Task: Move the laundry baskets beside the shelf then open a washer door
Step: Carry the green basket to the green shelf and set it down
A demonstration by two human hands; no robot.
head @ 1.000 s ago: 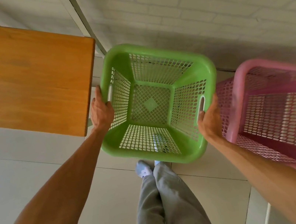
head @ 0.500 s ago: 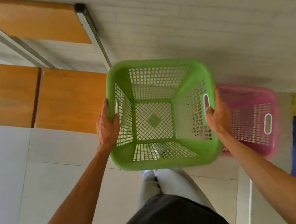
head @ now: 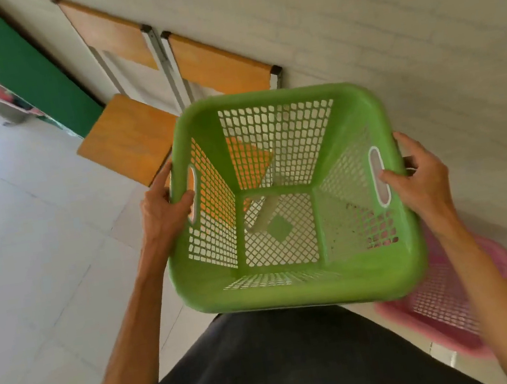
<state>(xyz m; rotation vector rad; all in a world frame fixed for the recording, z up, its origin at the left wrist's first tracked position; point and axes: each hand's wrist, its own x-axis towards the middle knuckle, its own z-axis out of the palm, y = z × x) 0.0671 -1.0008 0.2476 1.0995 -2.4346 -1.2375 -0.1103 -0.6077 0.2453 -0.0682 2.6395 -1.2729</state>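
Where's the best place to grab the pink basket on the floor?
Probably by the rim of the pink plastic mesh basket, reaching down from above: it sits upright and open-topped, mostly hidden behind the green plastic mesh basket. Its handle slots are not visible in this view.

The green basket (head: pixel 301 290) is a bright lime, its walls and floor pierced with a diamond lattice, with one solid green diamond at the middle of the floor. The pink basket (head: pixel 449 343) carries the same lattice in pale rose. The chairs (head: pixel 128 142) have orange-brown wood seats and backs on pale grey frames. The wall (head: pixel 384 21) is off-white painted brick, the floor (head: pixel 24 261) pale cream tile with thin grey joints. A dark green panel (head: pixel 16 63) runs at the upper left. The shirt (head: pixel 290 368) is charcoal black.
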